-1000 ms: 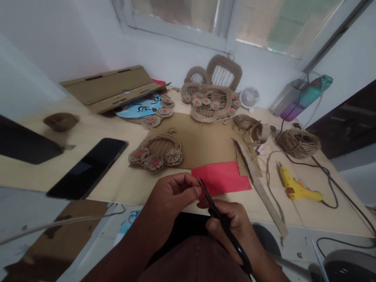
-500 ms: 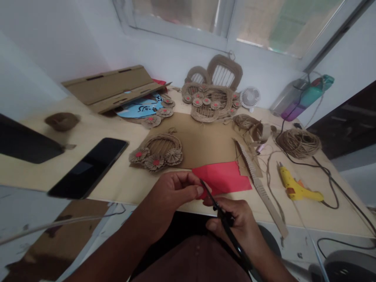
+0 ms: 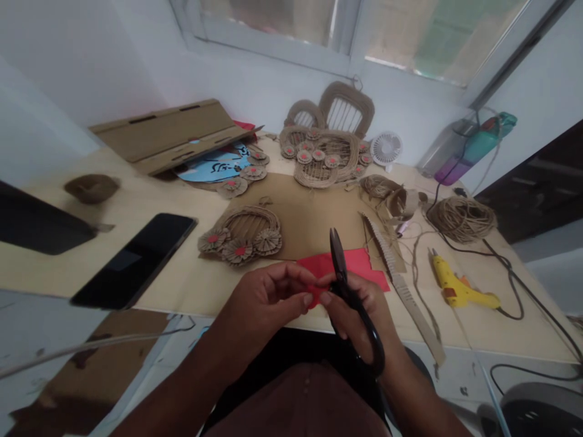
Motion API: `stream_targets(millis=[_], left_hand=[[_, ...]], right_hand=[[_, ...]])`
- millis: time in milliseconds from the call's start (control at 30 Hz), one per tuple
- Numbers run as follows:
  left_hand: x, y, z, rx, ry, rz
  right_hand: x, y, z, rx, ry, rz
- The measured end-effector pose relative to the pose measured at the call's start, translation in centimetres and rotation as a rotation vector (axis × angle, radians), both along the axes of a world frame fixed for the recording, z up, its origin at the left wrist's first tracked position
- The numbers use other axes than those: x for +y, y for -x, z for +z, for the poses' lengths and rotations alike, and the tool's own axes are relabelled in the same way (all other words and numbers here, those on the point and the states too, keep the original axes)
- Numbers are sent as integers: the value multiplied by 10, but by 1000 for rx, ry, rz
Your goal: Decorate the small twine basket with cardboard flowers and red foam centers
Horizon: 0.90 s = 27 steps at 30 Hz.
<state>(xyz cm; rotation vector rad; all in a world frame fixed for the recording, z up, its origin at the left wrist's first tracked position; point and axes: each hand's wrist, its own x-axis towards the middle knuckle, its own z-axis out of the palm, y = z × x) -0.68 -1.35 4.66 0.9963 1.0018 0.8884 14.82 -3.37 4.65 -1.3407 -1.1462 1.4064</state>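
My left hand (image 3: 266, 303) pinches a small red paper piece (image 3: 313, 294) at the table's near edge. My right hand (image 3: 359, 315) meets it there, thumb and finger touching the same piece, and grips black scissors (image 3: 348, 291) whose closed blades point up and away. Behind both hands a red paper sheet (image 3: 359, 264) lies flat on the table. A brown cardboard sheet (image 3: 314, 221) lies beyond it, with a twine basket shape with paper flowers (image 3: 241, 233) at its left.
A black phone (image 3: 136, 258) lies at left. A yellow glue gun (image 3: 458, 288) with its cable, a twine coil (image 3: 462, 220), a corrugated strip (image 3: 405, 291), more woven baskets (image 3: 325, 155), a small white fan (image 3: 386, 149) and folded cardboard (image 3: 168, 133) crowd the wooden table (image 3: 150, 200).
My right hand swung the scissors from pointing at the paper to upright, blades closed, and its fingers came up against my left hand's pinch on the red piece.
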Motion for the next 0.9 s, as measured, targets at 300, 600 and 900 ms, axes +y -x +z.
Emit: stream_targets(millis=[300,600,900], left_hand=[[3,-2,14,179,-103,16],[-19,-18,-7,1,76,289],[-18,-22,-9,-63,104,377]], right_hand=[[4,4,1,-24,-35,50],[2,17,-6,111,-19,-132],[-8,16,-7,127,-34,-85]])
